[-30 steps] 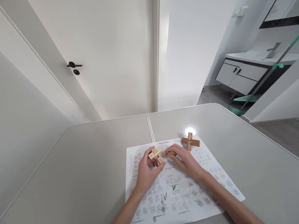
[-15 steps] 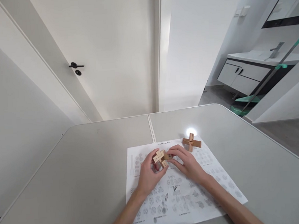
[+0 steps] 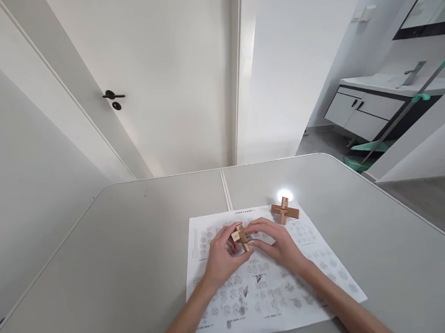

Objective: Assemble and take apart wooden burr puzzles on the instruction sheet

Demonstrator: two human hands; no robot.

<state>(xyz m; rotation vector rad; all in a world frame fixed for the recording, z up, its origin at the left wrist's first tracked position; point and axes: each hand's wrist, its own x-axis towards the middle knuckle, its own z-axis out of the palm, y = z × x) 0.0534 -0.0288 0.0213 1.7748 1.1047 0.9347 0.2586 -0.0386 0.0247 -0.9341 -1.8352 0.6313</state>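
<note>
My left hand (image 3: 222,254) is closed around a small cluster of light wooden puzzle pieces (image 3: 236,236), fingers behind and thumb in front. My right hand (image 3: 278,243) pinches a darker wooden puzzle piece (image 3: 247,236), marked with a character like a 2, between thumb and fingers. This piece is against the cluster's right side; fingers hide how far they interlock. Beyond my right hand, a cross-shaped wooden puzzle (image 3: 284,211) rests at the top right of a printed paper sheet (image 3: 265,322). Both hands are just above that sheet.
The sheet, covered in small grey diagrams, lies on a grey table (image 3: 138,262) with a seam down its middle. A white door (image 3: 172,79) with a black handle (image 3: 113,95) stands behind. To the right are a sink cabinet (image 3: 362,108) and a green-and-grey pole (image 3: 400,110).
My right hand has brought the darker piece leftward against the front of the cluster, and the cluster has turned slightly in my left hand. The cross-shaped puzzle stays put.
</note>
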